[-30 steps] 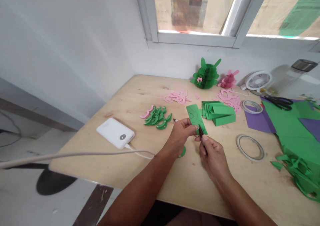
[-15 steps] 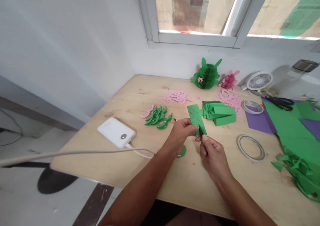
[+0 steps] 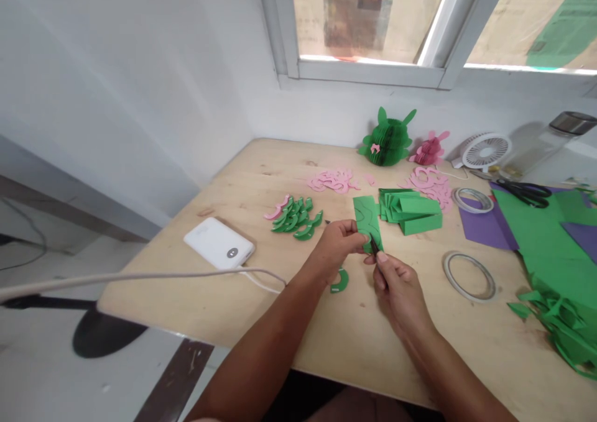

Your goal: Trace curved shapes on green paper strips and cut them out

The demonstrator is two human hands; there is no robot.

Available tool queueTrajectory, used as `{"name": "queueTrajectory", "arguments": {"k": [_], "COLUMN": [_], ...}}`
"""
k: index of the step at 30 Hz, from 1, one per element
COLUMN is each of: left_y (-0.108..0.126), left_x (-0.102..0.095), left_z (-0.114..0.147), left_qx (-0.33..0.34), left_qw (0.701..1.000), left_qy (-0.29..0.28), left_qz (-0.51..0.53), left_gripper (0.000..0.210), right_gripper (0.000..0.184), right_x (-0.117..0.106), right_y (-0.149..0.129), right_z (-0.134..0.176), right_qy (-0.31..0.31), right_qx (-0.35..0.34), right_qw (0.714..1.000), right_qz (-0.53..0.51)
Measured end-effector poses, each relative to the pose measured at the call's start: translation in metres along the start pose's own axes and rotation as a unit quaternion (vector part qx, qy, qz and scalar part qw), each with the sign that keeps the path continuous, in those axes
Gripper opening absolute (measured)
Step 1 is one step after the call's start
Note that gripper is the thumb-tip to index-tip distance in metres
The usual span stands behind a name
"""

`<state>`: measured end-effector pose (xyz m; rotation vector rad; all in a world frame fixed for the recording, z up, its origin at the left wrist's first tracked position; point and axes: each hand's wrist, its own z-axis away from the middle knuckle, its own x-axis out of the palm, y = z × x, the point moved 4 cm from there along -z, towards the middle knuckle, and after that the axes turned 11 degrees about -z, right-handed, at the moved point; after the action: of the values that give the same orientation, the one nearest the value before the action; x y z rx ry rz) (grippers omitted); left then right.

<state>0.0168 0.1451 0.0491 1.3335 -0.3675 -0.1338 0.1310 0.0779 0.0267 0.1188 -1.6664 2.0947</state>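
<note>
My left hand (image 3: 344,243) is closed on a green paper piece (image 3: 367,214) with dark curved lines drawn on it, pinching its lower left part. In my right hand (image 3: 397,280) are small dark scissors (image 3: 374,246), their blades against the paper's lower end; the fingers hide most of the handles. A green curved cutout (image 3: 340,281) lies just below my left wrist. Left of that hand is a group of green curved cutouts (image 3: 292,215) with a pink one (image 3: 278,209) beside them. A stack of folded green paper (image 3: 410,209) rests to the right of the held piece.
Pink paper scraps (image 3: 332,180) lie farther back. Paper figures, green (image 3: 389,142) and pink (image 3: 428,150), stand near the wall beside a white fan (image 3: 485,151). Tape rolls (image 3: 470,277), black scissors (image 3: 525,192) and green scraps (image 3: 555,316) are rightward. A power bank (image 3: 218,243) with a cable sits left.
The green paper has turned slightly more upright in my fingers, and the scissors stay at its lower end. More of the cutout below my left wrist shows. The view has shifted slightly.
</note>
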Motion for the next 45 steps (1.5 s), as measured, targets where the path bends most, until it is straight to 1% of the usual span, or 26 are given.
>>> {"name": "queueTrajectory", "arguments": {"k": [6, 14, 29, 34, 41, 45], "left_y": [0.0017, 0.003, 0.0001, -0.0035, 0.002, 0.0041], "left_x": [-0.0016, -0.0016, -0.0009, 0.0016, 0.0033, 0.0037], "left_z": [0.0006, 0.0006, -0.0015, -0.0035, 0.0018, 0.0022], "left_qx": [0.001, 0.001, -0.01, 0.001, -0.002, 0.004], "left_qw": [1.0, 1.0, 1.0, 1.0, 0.999, 0.999], "left_qy": [-0.01, -0.006, -0.007, 0.01, 0.043, 0.041], "left_qz": [-0.001, -0.009, -0.006, 0.014, 0.025, 0.02], "left_gripper": [0.016, 0.014, 0.019, 0.024, 0.03, 0.03], "right_gripper": [0.051, 0.05, 0.049, 0.051, 0.053, 0.052], "right_x": [-0.0011, -0.0014, -0.0032, -0.0043, -0.0042, -0.0041], "right_y": [0.0027, 0.0035, 0.0061, 0.0046, 0.0031, 0.0035], "right_z": [-0.0003, -0.0005, -0.0019, -0.0026, -0.0028, -0.0021], "right_qy": [0.0, -0.001, 0.011, 0.019, 0.016, 0.015], "right_qx": [0.001, 0.003, -0.002, -0.002, -0.003, -0.003], "right_qw": [1.0, 1.0, 1.0, 1.0, 1.0, 1.0], "right_qz": [0.002, -0.003, -0.012, -0.014, -0.009, -0.007]}}
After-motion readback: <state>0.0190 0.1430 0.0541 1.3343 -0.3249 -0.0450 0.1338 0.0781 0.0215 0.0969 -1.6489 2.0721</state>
